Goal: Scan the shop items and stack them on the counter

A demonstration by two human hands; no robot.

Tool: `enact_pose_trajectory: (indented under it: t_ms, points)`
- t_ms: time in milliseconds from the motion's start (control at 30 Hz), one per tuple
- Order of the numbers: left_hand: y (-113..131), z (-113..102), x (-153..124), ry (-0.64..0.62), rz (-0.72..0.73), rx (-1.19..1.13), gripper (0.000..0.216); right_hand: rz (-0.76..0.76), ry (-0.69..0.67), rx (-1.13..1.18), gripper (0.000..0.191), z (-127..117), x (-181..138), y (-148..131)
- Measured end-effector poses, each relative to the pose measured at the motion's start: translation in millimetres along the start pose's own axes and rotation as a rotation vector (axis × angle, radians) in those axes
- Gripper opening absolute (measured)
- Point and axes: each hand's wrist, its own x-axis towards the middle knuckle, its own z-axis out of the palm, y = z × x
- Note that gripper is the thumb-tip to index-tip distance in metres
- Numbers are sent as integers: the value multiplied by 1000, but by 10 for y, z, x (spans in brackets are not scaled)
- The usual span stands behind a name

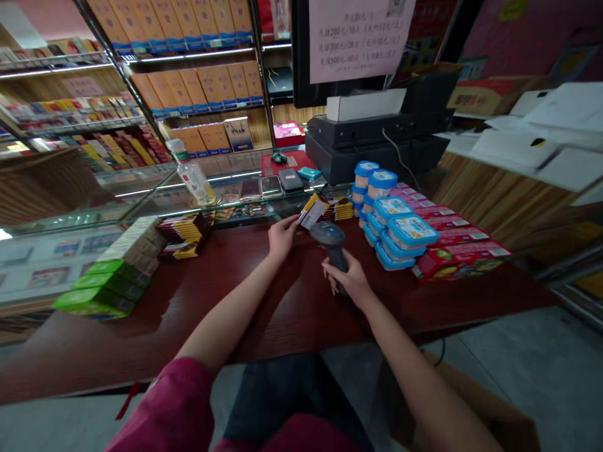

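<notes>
My left hand (281, 238) pinches a small yellow and brown packet (313, 211) by its left edge, a white label with a barcode facing me. In my right hand (350, 280) is a dark handheld barcode scanner (335, 252), gripped by its handle, a blue light showing on its head. The scanner head is just right of and below the packet. Behind it lies a stack of similar yellow and brown packets (340, 208). Another pile of such packets (186, 233) sits to the left on the dark red wooden table (226, 314).
Green and white boxes (101, 282) line the table's left side. Blue-lidded tubs (400, 232) and red boxes (464, 257) stand at the right. A clear bottle (191, 172) is on the glass counter behind, near a monitor (301, 63). An open cardboard box (471, 402) sits on the floor.
</notes>
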Motion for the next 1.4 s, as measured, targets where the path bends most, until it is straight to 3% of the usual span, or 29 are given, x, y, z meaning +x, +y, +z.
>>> enact_pose_trajectory:
  t_ms: [100, 200, 700, 800, 867, 967, 1133, 1267, 1400]
  points:
    - [-160, -288, -217, 35, -188, -228, 31, 113, -199, -43, 42, 34, -95, -54]
    - [-263, -416, -322, 69, -219, -289, 32, 111, -274, -98, 38, 54, -164, -108]
    - [-336, -362, -294, 39, -167, -208, 28, 65, -139, -182, 39, 88, -220, -153]
    - [-281, -483, -340, 38, -166, -146, 27, 97, -128, -137, 40, 95, -239, -191]
    - [-229, -718, -418, 68, -93, -19, 25, 111, -126, -113, 41, 109, -245, -201]
    - [-155, -1304, -623, 170, 168, 285, 23, 131, -164, -97, 43, 209, -239, -183]
    - [-97, -2430, -966, 265, 429, 641, 28, 182, -361, 18, 49, 749, -174, -118]
    - [-172, -2953, -1000, 326, 421, 782, 29, 203, -487, 127, 50, 1387, -63, -79]
    - [-292, -3079, -904, 362, 230, 880, 34, 224, -517, 187, 50, 1841, 37, -2]
